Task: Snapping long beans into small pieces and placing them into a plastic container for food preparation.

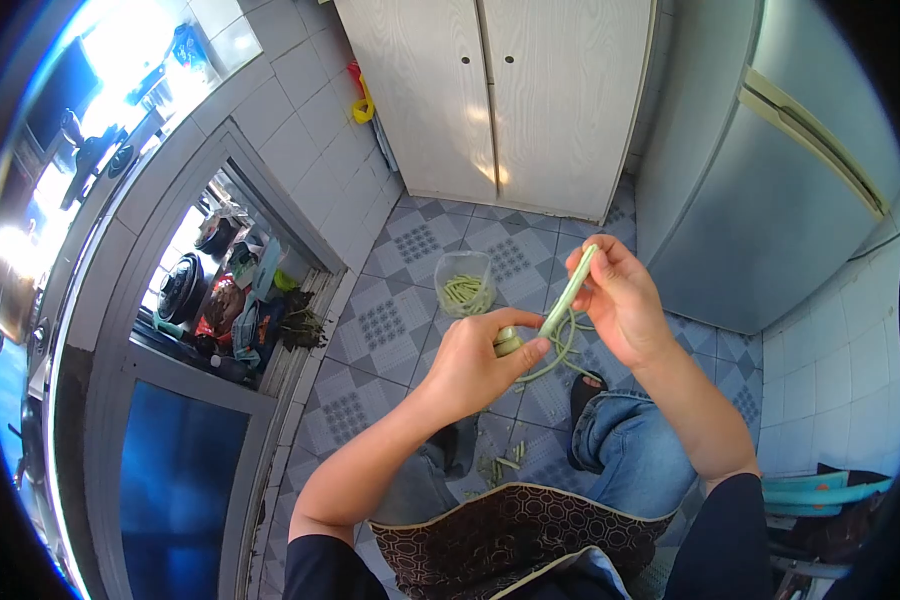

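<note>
A thick pale green long bean (pixel 568 298) slants between my two hands above the tiled floor. My right hand (pixel 624 296) pinches its upper end, while the thumb and forefinger of my left hand (pixel 469 364) grip the lower end. Short cut bean pieces (pixel 506 342) are also tucked in the left palm. Behind the hands, thin long beans (pixel 566 358) curl in loops; whether they hang or lie on the floor cannot be told. Beyond my left hand, a translucent plastic container (pixel 461 264) on the floor holds several short bean pieces (pixel 463 288).
Bean scraps (pixel 508 462) lie on the floor between my feet. A patterned brown apron (pixel 517 529) covers my lap. A pale wooden cabinet (pixel 555 112) stands ahead, a grey refrigerator (pixel 750 225) to the right. A framed opening (pixel 210 285) with pots and bags is at left.
</note>
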